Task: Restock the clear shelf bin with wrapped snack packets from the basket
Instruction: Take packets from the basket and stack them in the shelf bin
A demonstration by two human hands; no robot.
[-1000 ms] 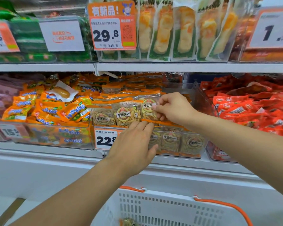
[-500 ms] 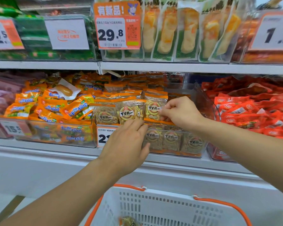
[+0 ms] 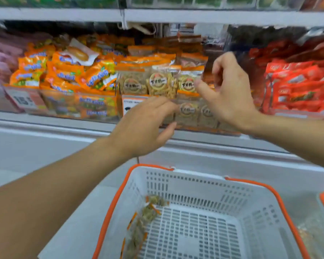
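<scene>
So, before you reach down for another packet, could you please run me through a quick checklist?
1. Left hand free: ok, fingers relaxed at the clear bin's front, holding nothing.
2. Right hand free: ok, loosely curled, nothing pinched.
3. Front-row packets standing upright in the bin: ok.
4. Stock left in the basket: ok, packets lie along its left wall.
5. How many packets remain: cannot tell, blurred.
6. Room in the bin for more: cannot tell.
</scene>
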